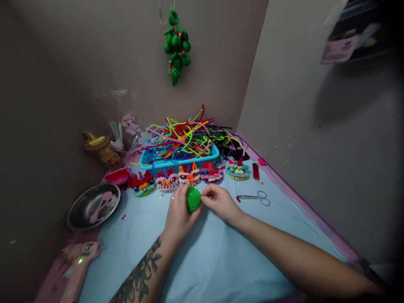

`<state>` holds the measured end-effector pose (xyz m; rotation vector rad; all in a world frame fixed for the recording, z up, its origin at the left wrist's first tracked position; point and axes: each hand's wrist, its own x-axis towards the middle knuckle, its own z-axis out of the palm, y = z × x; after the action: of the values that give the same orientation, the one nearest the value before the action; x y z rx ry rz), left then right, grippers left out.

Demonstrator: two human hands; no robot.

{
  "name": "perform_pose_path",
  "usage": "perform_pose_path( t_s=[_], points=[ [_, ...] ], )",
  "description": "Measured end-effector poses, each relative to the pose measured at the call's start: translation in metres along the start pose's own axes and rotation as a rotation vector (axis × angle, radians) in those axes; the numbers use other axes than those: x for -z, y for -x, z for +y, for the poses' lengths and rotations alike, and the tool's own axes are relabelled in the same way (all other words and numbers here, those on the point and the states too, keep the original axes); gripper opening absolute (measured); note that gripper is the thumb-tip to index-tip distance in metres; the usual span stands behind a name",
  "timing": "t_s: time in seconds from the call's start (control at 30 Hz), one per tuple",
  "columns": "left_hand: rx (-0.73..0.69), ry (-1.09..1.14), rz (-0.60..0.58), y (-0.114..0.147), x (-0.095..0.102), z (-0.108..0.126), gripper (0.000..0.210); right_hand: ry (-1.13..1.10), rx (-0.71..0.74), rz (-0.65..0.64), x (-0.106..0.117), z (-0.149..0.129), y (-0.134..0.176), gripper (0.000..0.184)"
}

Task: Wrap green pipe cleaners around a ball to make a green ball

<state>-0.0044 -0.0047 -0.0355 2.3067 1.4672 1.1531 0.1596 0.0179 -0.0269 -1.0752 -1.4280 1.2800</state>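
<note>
Between my hands is a round green fuzzy piece (193, 199), which looks wound from pipe cleaner. My left hand (180, 208) wraps around its left side and underside. At its right edge my right hand (219, 202) is closed in a pinch; whatever lies between the fingertips is too small to make out. Just behind them stands a row of several colourful pipe-cleaner animal heads, among them a peach and orange one (189, 174) and a purple and red one (212, 173). Small scissors (254, 197) lie to the right of my right hand.
A blue tray (179, 165) heaped with pipe cleaners (186, 136) stands at the back. To the left are a metal bowl (77, 214) and a pink device (75, 269) with a green light. A red lighter (255, 171) lies at right. Green pipe-cleaner pieces (176, 46) hang on the wall.
</note>
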Motion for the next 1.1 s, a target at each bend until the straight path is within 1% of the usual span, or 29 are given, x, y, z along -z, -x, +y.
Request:
perform_pose_path(
  t_s=[0.13, 0.2, 0.23, 0.27, 0.4, 0.43, 0.5, 0.63, 0.8, 0.93, 1.1],
  points=[
    [0.02, -0.017, -0.006, 0.001, -0.001, 0.002, 0.071, 0.184, 0.141, 0.071, -0.005, -0.002, 0.004, 0.007],
    [0.063, 0.031, -0.005, 0.001, -0.001, 0.002, 0.07, 0.18, 0.17, 0.082, -0.006, -0.001, 0.003, 0.008],
    [0.099, 0.076, -0.006, 0.0, -0.002, 0.002, 0.07, 0.116, 0.145, 0.075, -0.006, 0.0, 0.002, 0.01],
    [0.145, 0.132, -0.008, 0.0, -0.002, 0.002, 0.071, 0.014, 0.086, 0.057, -0.005, 0.001, 0.0, 0.011],
    [0.332, 0.409, -0.051, -0.004, 0.0, 0.005, 0.078, -0.491, -0.255, -0.09, -0.002, 0.005, -0.004, 0.025],
    [0.356, 0.466, -0.064, -0.005, 0.001, 0.007, 0.078, -0.574, -0.306, -0.12, -0.001, 0.005, -0.004, 0.028],
    [0.38, 0.539, -0.073, -0.006, 0.004, 0.01, 0.078, -0.671, -0.368, -0.174, -0.001, 0.006, -0.003, 0.032],
    [0.395, 0.576, -0.069, -0.007, 0.008, 0.014, 0.081, -0.722, -0.442, -0.27, 0.0, 0.006, 0.0, 0.031],
    [0.358, 0.592, -0.086, -0.006, 0.009, 0.015, 0.083, -0.704, -0.462, -0.342, 0.004, 0.006, -0.001, 0.035],
    [0.328, 0.606, -0.121, -0.005, 0.009, 0.016, 0.087, -0.689, -0.482, -0.371, 0.006, 0.004, -0.001, 0.035],
    [0.294, 0.583, -0.143, -0.005, 0.01, 0.018, 0.088, -0.675, -0.458, -0.4, 0.004, -0.002, 0.001, 0.031]
  ],
)
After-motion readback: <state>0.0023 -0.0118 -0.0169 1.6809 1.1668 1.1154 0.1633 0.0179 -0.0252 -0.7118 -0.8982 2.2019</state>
